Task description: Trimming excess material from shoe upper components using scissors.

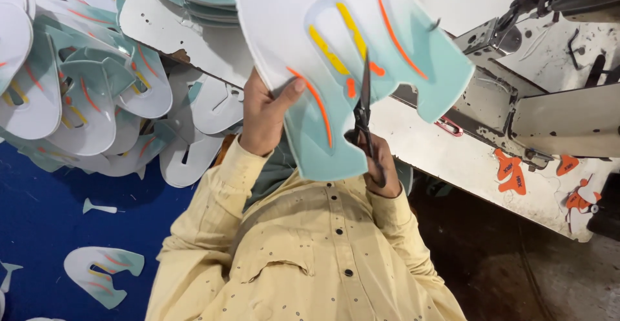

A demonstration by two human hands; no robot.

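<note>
Setting: workshop corner with a worn white counter point(452, 159) carrying a sewing machine point(549, 101); blue floor point(39, 230) at the left, dark floor at the right.
Held piece: a flat shoe-upper panel point(361, 43), white over most of its face and pale teal along its lower and right edges, cut in a broad curved outline with a notch on the right side. It is raised in the air, close to the camera, above the person's chest and in front of the counter edge.
Markings on the piece: two yellow stripes and several orange stripes, with a pale teal loop outline around the yellow ones.
Left hand point(265, 111): clamped on the panel's left edge, thumb pressed across its face beside an orange stripe.
Right hand point(378, 163): closed around the handles of dark scissors point(363, 108), under the panel's lower edge.
Scissors: blades point up across the panel's face, tips near the lower end of a yellow stripe.
Clothing: pale yellow button shirt point(303, 250) with small dark specks.
Left pile: many matching panels point(84, 82) heaped together.
Floor scraps: one matching panel point(103, 272) lies alone on the blue floor.
Counter bits: small orange cut shapes point(510, 169) lie near the machine.
</note>
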